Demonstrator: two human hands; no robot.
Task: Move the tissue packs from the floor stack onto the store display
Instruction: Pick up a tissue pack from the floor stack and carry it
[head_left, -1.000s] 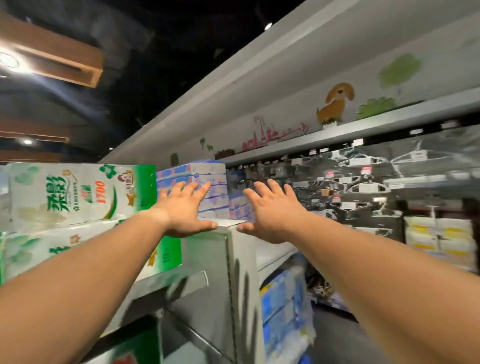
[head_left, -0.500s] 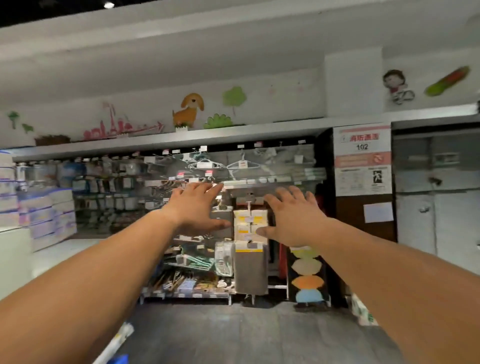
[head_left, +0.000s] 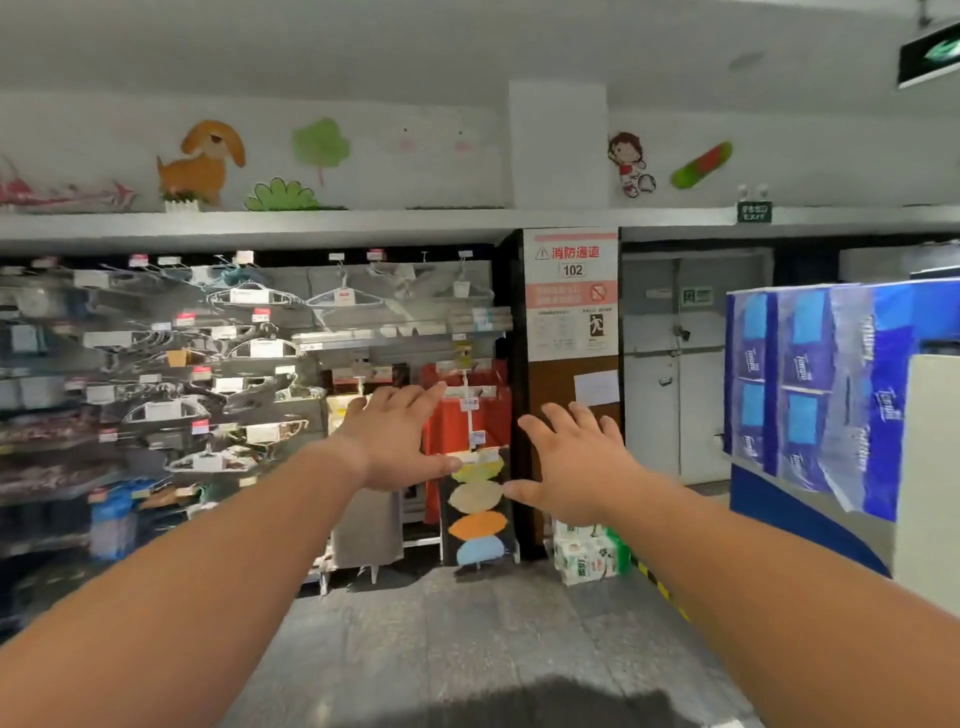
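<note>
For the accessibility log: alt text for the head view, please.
Both bare hands, left hand and right hand, reach forward open and empty. Blue plastic-wrapped tissue packs sit right; white-and-green packs stand on the grey floor.

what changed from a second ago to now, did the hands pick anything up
No. The view swung right: the green tissue display the hands hovered over has left the frame, and the hanger wall, the fire exit sign and blue tissue packs came into view. The left hand and right hand stay open, empty and outstretched.
</note>
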